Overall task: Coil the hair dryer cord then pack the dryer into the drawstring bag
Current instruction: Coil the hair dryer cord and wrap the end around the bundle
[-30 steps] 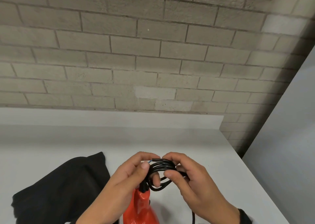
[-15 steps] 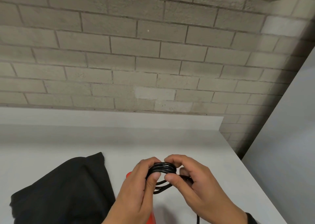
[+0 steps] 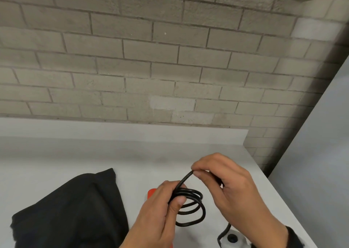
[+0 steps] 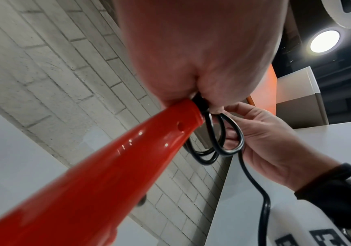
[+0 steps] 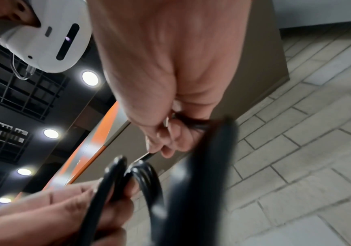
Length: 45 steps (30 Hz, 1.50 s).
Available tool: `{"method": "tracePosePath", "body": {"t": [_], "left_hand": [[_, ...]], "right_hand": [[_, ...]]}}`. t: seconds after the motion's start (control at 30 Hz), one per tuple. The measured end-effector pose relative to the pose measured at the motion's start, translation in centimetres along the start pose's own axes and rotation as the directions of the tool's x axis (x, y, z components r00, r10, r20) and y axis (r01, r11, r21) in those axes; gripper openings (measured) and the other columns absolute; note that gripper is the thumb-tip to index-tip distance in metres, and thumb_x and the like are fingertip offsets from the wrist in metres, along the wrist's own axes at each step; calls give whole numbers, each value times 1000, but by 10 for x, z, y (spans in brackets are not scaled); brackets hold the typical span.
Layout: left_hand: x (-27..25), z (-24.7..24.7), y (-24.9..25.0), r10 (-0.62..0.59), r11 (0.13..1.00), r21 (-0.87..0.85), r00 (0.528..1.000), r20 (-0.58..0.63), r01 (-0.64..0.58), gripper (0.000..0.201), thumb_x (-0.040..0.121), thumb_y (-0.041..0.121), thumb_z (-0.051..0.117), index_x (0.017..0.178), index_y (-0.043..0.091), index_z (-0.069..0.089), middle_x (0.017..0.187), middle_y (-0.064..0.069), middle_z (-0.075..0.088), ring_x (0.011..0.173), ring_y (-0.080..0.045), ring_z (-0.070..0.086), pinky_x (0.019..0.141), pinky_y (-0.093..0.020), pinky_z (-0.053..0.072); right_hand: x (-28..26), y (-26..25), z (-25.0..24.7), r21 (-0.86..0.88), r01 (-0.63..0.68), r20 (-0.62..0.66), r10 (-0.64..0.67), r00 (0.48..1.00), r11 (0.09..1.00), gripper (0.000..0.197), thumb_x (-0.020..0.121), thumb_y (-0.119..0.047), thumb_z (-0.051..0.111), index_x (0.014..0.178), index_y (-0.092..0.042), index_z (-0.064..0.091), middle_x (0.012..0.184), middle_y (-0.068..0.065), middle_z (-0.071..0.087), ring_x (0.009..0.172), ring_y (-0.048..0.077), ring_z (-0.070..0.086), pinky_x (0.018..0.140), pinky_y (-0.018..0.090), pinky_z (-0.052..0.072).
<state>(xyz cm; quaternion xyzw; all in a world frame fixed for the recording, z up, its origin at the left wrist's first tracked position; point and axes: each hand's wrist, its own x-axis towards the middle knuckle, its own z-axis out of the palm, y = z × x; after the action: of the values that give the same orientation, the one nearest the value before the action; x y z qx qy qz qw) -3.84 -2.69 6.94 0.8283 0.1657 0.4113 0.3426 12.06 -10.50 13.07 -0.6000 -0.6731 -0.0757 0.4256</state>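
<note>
My left hand (image 3: 170,200) grips the coiled black cord (image 3: 194,208) against the end of the red hair dryer (image 3: 151,193), which is mostly hidden under that hand. In the left wrist view the dryer's red handle (image 4: 107,166) runs down from the palm, with several cord loops (image 4: 219,144) hanging beside it. My right hand (image 3: 213,174) pinches a stretch of cord (image 3: 186,178) lifted up and to the right of the coil. The rest of the cord (image 3: 223,232) trails off below the right wrist. The black drawstring bag (image 3: 71,210) lies flat on the table to the left.
The white table (image 3: 132,153) ends at a brick wall (image 3: 151,68) behind. A grey panel (image 3: 321,153) stands past the table's right edge. A white wrist device (image 3: 234,240) shows at the bottom right.
My right hand has pulled away from the coil, up and to the right, drawing a length of cord with it. My left hand keeps hold of the coil, now lower in the frame.
</note>
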Motion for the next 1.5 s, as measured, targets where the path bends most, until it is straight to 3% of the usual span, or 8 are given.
{"method": "tracePosePath", "body": {"t": [0.13, 0.3, 0.6, 0.83, 1.0, 1.1, 1.3, 1.5], "left_hand": [[-2, -1, -4, -25, 1000, -6, 998, -51, 24, 18, 92, 46, 39, 105, 46, 52, 91, 19, 59, 83, -7, 58, 68, -9, 41], [-1, -3, -7, -37, 999, -30, 995, -91, 35, 21, 93, 44, 40, 108, 43, 55, 92, 16, 62, 84, -9, 62, 70, -16, 46], [3, 1, -6, -110, 994, -30, 988, -113, 107, 11, 95, 32, 46, 98, 42, 52, 94, 27, 60, 83, 2, 59, 66, -2, 40], [3, 1, -10, -158, 987, -30, 973, -169, 155, 52, 81, 79, 21, 106, 44, 50, 105, 30, 57, 94, 2, 59, 72, -2, 40], [6, 0, -2, -166, 985, -73, 980, -114, 158, 34, 95, 50, 36, 128, 59, 31, 88, 30, 61, 81, 4, 62, 71, -3, 41], [6, 1, -1, -83, 996, -25, 988, -130, 81, 29, 98, 37, 42, 122, 53, 45, 103, 25, 61, 94, 2, 61, 76, -2, 41], [7, 3, -2, -82, 997, -20, 983, -162, 80, 19, 90, 44, 37, 104, 49, 49, 94, 19, 61, 82, 0, 60, 66, -1, 41], [8, 3, -3, -90, 996, -10, 975, -205, 90, 17, 94, 42, 38, 102, 42, 52, 79, 24, 57, 66, 0, 54, 58, -2, 38]], "right_hand": [[-5, 4, 16, 89, -118, 79, 111, 991, 989, 12, 94, -11, 58, 96, -20, 67, 95, -11, 61, 80, 3, 58, 68, 8, 40], [-16, 2, 19, 297, -238, 232, 172, 957, 925, 29, 90, -50, 53, 106, -29, 65, 107, -7, 59, 85, 18, 58, 72, 23, 48], [-16, 5, 29, 222, -245, 230, 193, 954, 944, 33, 88, -11, 66, 101, -41, 66, 85, -19, 64, 78, 10, 56, 67, 12, 41], [-16, 0, 26, 374, -358, 248, 280, 927, 855, 38, 86, -13, 71, 115, -35, 59, 83, -12, 71, 80, 9, 61, 79, 7, 41], [-15, 0, 22, 445, -417, 350, 274, 896, 793, 43, 84, -19, 70, 117, -42, 57, 84, -7, 70, 93, 14, 64, 92, 21, 47], [-16, 0, 25, 514, -435, 360, 274, 892, 739, 39, 80, -21, 71, 114, -38, 60, 83, -3, 70, 90, 15, 66, 92, 33, 51], [-26, 0, 41, 608, -439, 255, 362, 897, 661, 47, 74, -16, 77, 108, -40, 55, 79, 2, 71, 85, 18, 65, 86, 38, 54], [-36, 2, 60, 237, -86, -177, 130, 976, 968, 39, 72, -17, 80, 99, -29, 55, 115, -11, 58, 89, 11, 65, 77, 23, 53]]}}
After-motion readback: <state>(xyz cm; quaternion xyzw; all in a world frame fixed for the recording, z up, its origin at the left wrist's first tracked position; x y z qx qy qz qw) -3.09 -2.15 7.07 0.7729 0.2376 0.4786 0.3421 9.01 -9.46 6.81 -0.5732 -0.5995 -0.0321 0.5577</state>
